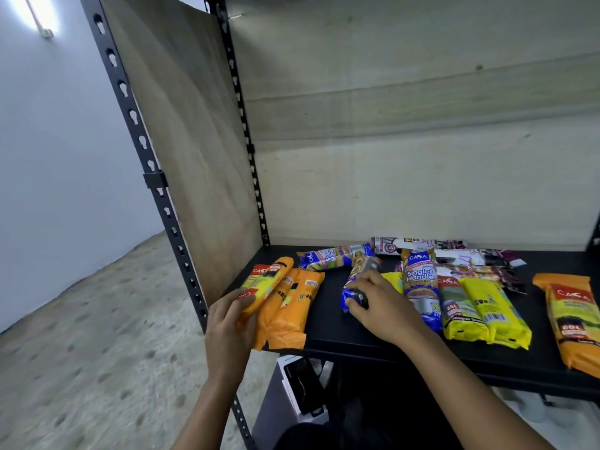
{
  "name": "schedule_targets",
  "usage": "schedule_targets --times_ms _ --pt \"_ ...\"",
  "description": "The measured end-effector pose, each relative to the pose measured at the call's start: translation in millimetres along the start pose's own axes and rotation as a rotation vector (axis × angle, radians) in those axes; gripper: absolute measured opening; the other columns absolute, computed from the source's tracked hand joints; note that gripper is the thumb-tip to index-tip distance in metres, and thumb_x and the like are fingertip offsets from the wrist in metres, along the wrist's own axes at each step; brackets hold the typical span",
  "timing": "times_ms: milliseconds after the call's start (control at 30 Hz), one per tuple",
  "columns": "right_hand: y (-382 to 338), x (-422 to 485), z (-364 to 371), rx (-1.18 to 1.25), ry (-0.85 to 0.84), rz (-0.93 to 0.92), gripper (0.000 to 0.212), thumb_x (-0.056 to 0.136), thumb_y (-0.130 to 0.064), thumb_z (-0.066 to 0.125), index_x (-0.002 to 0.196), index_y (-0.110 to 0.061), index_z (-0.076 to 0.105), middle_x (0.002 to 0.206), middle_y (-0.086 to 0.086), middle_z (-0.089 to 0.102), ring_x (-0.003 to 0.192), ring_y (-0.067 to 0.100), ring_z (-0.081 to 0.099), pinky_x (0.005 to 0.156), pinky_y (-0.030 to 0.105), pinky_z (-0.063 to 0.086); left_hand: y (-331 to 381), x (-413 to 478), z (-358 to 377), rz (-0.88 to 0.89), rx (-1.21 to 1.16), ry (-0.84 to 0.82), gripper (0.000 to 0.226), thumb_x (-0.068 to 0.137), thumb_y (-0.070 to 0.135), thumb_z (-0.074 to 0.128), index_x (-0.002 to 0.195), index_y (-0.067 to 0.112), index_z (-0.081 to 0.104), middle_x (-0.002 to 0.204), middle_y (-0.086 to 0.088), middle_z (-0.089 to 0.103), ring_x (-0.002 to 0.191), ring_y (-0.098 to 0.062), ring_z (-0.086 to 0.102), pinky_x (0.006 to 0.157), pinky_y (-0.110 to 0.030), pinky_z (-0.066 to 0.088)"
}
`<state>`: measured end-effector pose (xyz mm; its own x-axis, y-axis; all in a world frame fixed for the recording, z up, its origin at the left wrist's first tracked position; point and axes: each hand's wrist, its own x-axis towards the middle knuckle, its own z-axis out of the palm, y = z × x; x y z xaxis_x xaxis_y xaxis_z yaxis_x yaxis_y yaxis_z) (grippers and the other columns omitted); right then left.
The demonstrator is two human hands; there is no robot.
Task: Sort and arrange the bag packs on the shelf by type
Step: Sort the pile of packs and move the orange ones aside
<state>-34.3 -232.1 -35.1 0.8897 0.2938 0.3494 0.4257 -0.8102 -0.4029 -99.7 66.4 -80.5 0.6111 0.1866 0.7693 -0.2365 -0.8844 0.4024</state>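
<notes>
Several bag packs lie on the black shelf. At its left end sit orange packs; my left hand grips the near end of the top orange pack. My right hand is closed on a blue pack in the middle. Another blue pack lies behind it, and a third blue pack marked "Singlet Handle" lies to the right. Yellow packs come after that, then an orange pack at the far right. Purple-and-white packs lie at the back.
A wooden side panel closes the shelf on the left, a pale back panel behind. Black perforated uprights frame it. Below the shelf stands a white box with a dark phone-like object. A speckled floor lies at the left.
</notes>
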Motion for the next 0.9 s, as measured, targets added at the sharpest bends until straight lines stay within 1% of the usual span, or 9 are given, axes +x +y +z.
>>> schedule_targets --times_ms 100,200,333,433,567,667,800,867,900 --pt "1 0 3 -0.021 0.008 0.001 0.041 0.095 -0.046 0.053 0.132 -0.029 0.056 0.136 -0.012 0.042 0.121 0.01 0.046 0.078 0.024 0.041 4 -1 1 0.02 0.003 -0.038 0.027 0.084 0.033 0.079 0.108 0.02 0.074 0.123 0.009 0.066 0.118 -0.012 0.057 0.095 -0.029 0.049" --pt "1 1 5 -0.031 0.007 0.0 0.041 0.095 -0.047 0.053 0.132 -0.03 0.056 0.135 -0.011 0.043 0.121 0.01 0.046 0.077 0.024 0.041 5 0 1 0.013 0.02 -0.051 0.029 0.086 0.035 0.077 0.111 0.021 0.074 0.122 0.008 0.066 0.119 -0.013 0.057 0.095 -0.033 0.051" --pt "0 2 2 -0.024 0.007 0.007 0.04 0.095 -0.044 0.054 0.132 -0.031 0.056 0.137 -0.009 0.044 0.123 0.011 0.046 0.079 0.024 0.043 8 2 0 -0.011 0.076 -0.077 0.036 0.086 0.042 0.074 0.119 0.026 0.071 0.125 0.011 0.064 0.119 -0.011 0.055 0.09 -0.032 0.052" --pt "0 2 1 0.0 -0.001 0.013 0.041 0.095 -0.044 0.054 0.135 -0.032 0.053 0.138 -0.01 0.043 0.124 0.012 0.045 0.083 0.028 0.049 12 6 -3 -0.014 0.116 -0.066 0.034 0.086 0.046 0.073 0.116 0.029 0.072 0.123 0.011 0.065 0.116 -0.011 0.057 0.086 -0.034 0.054" --pt "-1 -1 -6 0.077 0.05 0.009 0.04 0.095 -0.038 0.056 0.134 -0.03 0.054 0.137 -0.009 0.045 0.123 0.013 0.048 0.084 0.028 0.048 33 22 -6 0.01 0.123 -0.03 0.031 0.087 0.047 0.072 0.11 0.027 0.074 0.115 0.009 0.069 0.109 -0.012 0.061 0.082 -0.035 0.055" --pt "0 -6 -18 0.112 0.105 0.007 0.037 0.095 -0.037 0.056 0.132 -0.031 0.056 0.137 -0.008 0.046 0.121 0.014 0.049 0.084 0.029 0.046 61 37 1 0.043 0.048 -0.037 0.025 0.089 0.043 0.071 0.109 0.029 0.073 0.111 0.01 0.069 0.103 -0.01 0.062 0.077 -0.032 0.054" --pt "12 -20 -37 0.143 0.192 0.019 0.036 0.094 -0.038 0.058 0.129 -0.036 0.056 0.13 -0.01 0.052 0.116 0.012 0.053 0.086 0.035 0.05 104 49 22 0.041 -0.145 -0.106 0.019 0.093 0.04 0.067 0.107 0.028 0.07 0.107 0.012 0.067 0.1 -0.008 0.062 0.076 -0.03 0.054" --pt "22 -30 -49 0.161 0.225 0.047 0.036 0.094 -0.037 0.059 0.13 -0.034 0.057 0.126 -0.009 0.056 0.11 0.01 0.057 0.087 0.035 0.051 127 52 39 0.072 -0.242 -0.141 0.014 0.093 0.036 0.067 0.103 0.026 0.07 0.102 0.012 0.066 0.099 -0.009 0.063 0.076 -0.031 0.053" --pt "27 -35 -55 0.174 0.242 0.07 0.036 0.094 -0.036 0.059 0.129 -0.033 0.059 0.125 -0.009 0.057 0.104 0.008 0.06 0.087 0.035 0.052 140 53 49 0.091 -0.28 -0.167 0.014 0.093 0.035 0.067 0.102 0.025 0.069 0.102 0.012 0.065 0.098 -0.009 0.063 0.077 -0.032 0.053"
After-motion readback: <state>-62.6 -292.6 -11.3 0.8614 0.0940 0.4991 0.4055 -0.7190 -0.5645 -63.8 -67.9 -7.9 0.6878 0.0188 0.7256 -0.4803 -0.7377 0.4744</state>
